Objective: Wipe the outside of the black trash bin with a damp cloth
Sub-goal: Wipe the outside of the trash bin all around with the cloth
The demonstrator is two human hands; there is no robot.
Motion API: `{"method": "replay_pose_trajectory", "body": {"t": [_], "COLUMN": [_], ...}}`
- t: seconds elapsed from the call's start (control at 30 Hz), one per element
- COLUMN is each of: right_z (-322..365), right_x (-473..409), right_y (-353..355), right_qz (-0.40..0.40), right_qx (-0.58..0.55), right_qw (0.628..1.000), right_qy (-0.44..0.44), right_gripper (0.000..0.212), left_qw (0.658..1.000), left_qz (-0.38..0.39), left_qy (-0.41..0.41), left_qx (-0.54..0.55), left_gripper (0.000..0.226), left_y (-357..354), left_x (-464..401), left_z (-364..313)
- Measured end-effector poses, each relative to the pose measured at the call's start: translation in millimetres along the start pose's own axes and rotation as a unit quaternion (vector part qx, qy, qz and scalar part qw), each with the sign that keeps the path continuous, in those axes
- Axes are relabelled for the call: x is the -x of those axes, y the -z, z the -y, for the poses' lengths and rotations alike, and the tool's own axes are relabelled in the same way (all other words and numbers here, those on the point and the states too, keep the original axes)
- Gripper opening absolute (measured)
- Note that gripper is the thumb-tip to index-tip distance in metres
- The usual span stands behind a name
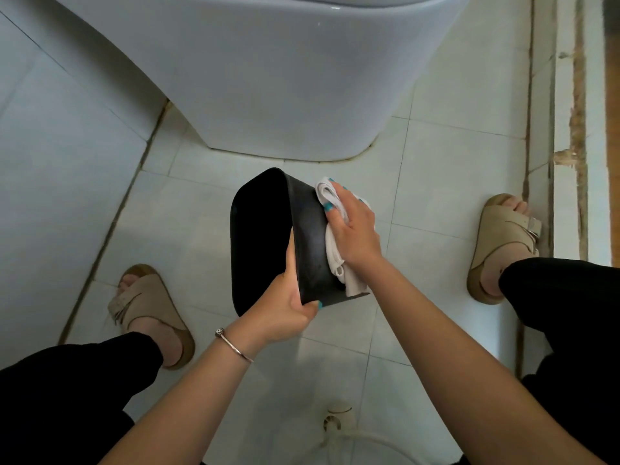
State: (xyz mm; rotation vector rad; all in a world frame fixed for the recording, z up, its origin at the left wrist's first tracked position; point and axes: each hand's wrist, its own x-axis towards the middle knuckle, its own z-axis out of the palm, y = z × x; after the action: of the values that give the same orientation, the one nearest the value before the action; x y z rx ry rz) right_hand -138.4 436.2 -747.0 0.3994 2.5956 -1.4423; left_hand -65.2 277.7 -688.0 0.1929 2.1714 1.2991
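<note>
The black trash bin [307, 239] is tipped on its side above the tiled floor, its open mouth facing left. My left hand [285, 307] grips the bin's rim at the near end, thumb on the outer wall. My right hand [352, 229] presses a white cloth [335, 260] flat against the bin's outer side wall, which faces up and right. The cloth hangs down along that wall and is partly hidden under my palm.
A white toilet base [285, 95] stands just beyond the bin. A tiled wall [60, 146] rises on the left and a door threshold [570, 129] runs along the right. My sandalled feet [151, 313] [503, 243] flank the bin. A floor drain with a hose [339, 424] lies near me.
</note>
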Motion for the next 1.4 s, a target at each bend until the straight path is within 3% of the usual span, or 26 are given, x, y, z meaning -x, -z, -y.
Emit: {"method": "replay_pose_trajectory", "body": {"t": [0.2,0.33,0.47,0.73,0.8,0.87,0.93,1.07,1.13,1.4], "right_z": [-37,-42,-39,-36,-38,-43,-46,-39,-38,-26], "right_x": [-10,-12,-11,-6,-5,-2,-1,-1,-1,8], "right_y": [3,5,5,3,3,1,-2,-2,-1,-3], "right_qz": [-0.013,-0.014,-0.011,-0.017,-0.031,-0.048,-0.052,-0.026,-0.018,0.005], "right_qx": [-0.03,-0.056,-0.044,-0.044,-0.064,-0.076,-0.079,-0.052,-0.04,-0.028], "right_qw": [0.999,0.998,0.999,0.997,0.995,0.994,0.994,0.996,0.997,0.998], "right_qy": [-0.035,-0.023,-0.022,-0.059,-0.068,-0.069,-0.064,-0.075,-0.071,-0.058], "right_gripper": [0.047,0.046,0.045,0.046,0.047,0.049,0.05,0.051,0.052,0.047], "left_qw": [0.997,0.994,0.989,0.97,0.94,0.888,0.87,0.873,0.894,0.938], "left_qz": [-0.055,-0.097,-0.137,-0.169,-0.205,-0.232,-0.212,-0.126,-0.091,-0.126], "left_qy": [0.031,-0.023,-0.045,-0.03,-0.046,-0.1,-0.143,-0.2,-0.212,-0.199], "left_qx": [-0.044,-0.05,-0.028,-0.172,-0.268,-0.385,-0.422,-0.427,-0.384,-0.254], "left_gripper": [0.116,0.12,0.101,0.086,0.075,0.061,0.05,0.037,0.036,0.035], "left_y": [-1,-5,1,40,50,61,72,91,94,91], "left_x": [5,7,-1,-49,-64,-75,-85,-100,-102,-98], "left_z": [-10,-14,-23,-36,-43,-46,-46,-36,-34,-20]}}
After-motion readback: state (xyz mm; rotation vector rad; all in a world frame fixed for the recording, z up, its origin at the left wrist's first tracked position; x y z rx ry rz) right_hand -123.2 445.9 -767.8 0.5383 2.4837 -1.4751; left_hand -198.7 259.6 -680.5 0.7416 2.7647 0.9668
